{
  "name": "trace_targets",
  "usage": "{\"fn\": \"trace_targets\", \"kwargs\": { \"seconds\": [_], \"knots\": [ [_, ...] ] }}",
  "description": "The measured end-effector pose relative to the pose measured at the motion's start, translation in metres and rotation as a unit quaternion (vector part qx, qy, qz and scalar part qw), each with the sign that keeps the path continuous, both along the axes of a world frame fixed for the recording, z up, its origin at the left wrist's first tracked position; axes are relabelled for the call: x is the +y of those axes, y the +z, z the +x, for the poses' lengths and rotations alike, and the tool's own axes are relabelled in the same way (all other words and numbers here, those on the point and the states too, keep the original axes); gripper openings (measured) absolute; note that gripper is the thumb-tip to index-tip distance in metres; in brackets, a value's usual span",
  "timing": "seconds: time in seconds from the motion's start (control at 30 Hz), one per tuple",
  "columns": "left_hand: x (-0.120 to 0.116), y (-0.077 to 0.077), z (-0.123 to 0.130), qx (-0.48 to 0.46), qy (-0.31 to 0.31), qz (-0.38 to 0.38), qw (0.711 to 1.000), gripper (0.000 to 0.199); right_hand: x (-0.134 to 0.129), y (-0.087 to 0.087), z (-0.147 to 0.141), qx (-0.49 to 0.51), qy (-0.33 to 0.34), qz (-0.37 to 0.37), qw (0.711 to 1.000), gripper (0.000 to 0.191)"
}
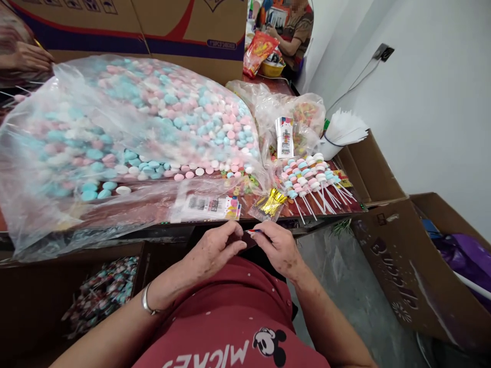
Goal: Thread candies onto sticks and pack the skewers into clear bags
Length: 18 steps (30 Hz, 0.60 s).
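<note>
In front of my belly, at the table edge, both hands are close together. My right hand point(279, 249) pinches a small printed plastic bag point(252, 231) by its red, white and blue edge; most of it is hidden or see-through. The thumb and fingers of my left hand point(218, 249) close on its other side. Just beyond lie a stack of printed clear bags point(205, 207) and a packet of gold twist ties point(271, 203). To the right, several marshmallow skewers point(310, 176) lie in a pile, their white sticks pointing towards me.
A huge clear sack of pastel marshmallows point(164, 117) covers the table's left. Behind stand a large carton point(192, 36) and bags of gummies point(307, 115). A cup of white sticks point(333, 145), open cartons point(395, 266) and finished candies point(107, 286) flank me. Co-workers sit beyond.
</note>
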<state>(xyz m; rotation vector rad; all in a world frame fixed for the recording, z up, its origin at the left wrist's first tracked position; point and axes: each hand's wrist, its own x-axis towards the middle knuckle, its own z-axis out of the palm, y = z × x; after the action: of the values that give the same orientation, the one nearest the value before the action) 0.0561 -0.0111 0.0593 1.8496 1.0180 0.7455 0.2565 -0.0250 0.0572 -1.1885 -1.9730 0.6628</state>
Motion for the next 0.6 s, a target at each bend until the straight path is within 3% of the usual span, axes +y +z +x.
{"fn": "trace_targets", "kwargs": {
  "seconds": [0.13, 0.33, 0.43, 0.6],
  "knots": [
    [-0.003, -0.013, -0.002, 0.016, -0.011, 0.048, 0.999, 0.016, -0.003, -0.002, -0.001, 0.010, 0.013, -0.013, 1.000, 0.011],
    [-0.002, -0.021, -0.007, 0.023, -0.037, 0.115, 0.992, 0.024, -0.002, 0.000, 0.000, -0.043, 0.043, 0.119, 0.991, 0.022],
    [-0.005, -0.021, -0.004, 0.000, -0.031, 0.069, 0.997, 0.026, -0.002, -0.003, -0.001, -0.079, 0.002, 0.186, 0.979, 0.028],
    [-0.008, -0.025, 0.003, -0.064, -0.001, -0.092, 0.994, 0.018, -0.005, -0.011, -0.005, -0.099, -0.053, 0.224, 0.968, 0.034]
  ]
}}
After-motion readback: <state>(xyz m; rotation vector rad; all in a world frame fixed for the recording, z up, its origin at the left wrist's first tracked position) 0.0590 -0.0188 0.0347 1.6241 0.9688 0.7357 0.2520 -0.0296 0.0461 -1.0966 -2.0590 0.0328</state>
